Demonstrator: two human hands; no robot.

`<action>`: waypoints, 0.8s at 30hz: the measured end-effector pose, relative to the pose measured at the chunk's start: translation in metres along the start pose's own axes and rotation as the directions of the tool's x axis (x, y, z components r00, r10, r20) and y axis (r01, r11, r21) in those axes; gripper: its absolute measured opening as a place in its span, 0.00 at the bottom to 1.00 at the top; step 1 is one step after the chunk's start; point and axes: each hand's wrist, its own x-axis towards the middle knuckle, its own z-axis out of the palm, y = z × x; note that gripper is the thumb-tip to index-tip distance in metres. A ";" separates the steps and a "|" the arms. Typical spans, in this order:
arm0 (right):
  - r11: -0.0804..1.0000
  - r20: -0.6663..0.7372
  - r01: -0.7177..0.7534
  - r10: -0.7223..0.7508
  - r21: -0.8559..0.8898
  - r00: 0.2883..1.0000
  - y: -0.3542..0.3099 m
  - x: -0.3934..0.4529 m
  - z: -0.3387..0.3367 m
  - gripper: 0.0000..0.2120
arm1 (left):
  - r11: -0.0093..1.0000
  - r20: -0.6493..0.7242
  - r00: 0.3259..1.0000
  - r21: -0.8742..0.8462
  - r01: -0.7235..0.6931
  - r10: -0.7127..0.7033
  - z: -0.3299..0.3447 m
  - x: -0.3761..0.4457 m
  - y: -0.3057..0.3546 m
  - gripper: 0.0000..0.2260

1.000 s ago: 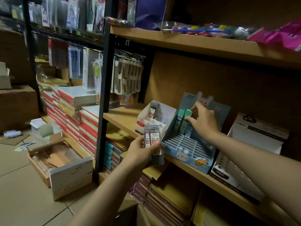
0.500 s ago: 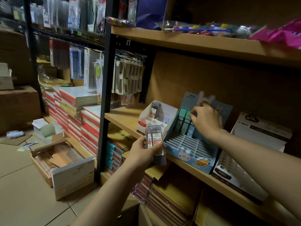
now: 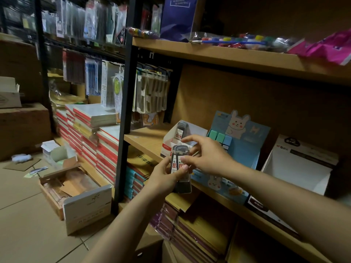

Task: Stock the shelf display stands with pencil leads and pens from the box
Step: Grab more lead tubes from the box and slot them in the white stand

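The pencil lead packs (image 3: 180, 166), a small stack of flat, dark translucent plastic cases with white and red labels, stand upright in the left hand (image 3: 165, 177), whose fingers and thumb are curled around their lower half, just in front of the wooden shelf (image 3: 148, 141) edge. The right hand (image 3: 207, 156) has left the blue bunny display stand (image 3: 245, 149), where it was reaching a second ago, and come back to the stack; its thumb and forefinger now pinch the packs at the label, near the top. The stack itself sits a little higher and nearer the shelf than before.

Behind the hands, the white cardboard display box (image 3: 191, 133) with a red-printed front holds one lead pack (image 3: 180, 130) leaning upright at its back. To the right, the blue stand is glossy card with a cartoon rabbit cut-out on top, and three rounded cases, two green and one pale blue (image 3: 220, 138), now stand in its back row uncovered. Farther right sits a white cardboard stand with a black header (image 3: 300, 164).

On the tiled floor at left lies an open cardboard box (image 3: 76, 192) with a white front flap, beside stacks of red-edged notebooks (image 3: 102, 145).
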 end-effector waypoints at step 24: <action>0.968 -0.442 0.045 -0.153 -0.246 0.884 0.020 0.129 0.001 0.10 | 0.969 -0.222 0.963 -0.225 0.103 -0.154 -0.057 0.014 -0.002 0.09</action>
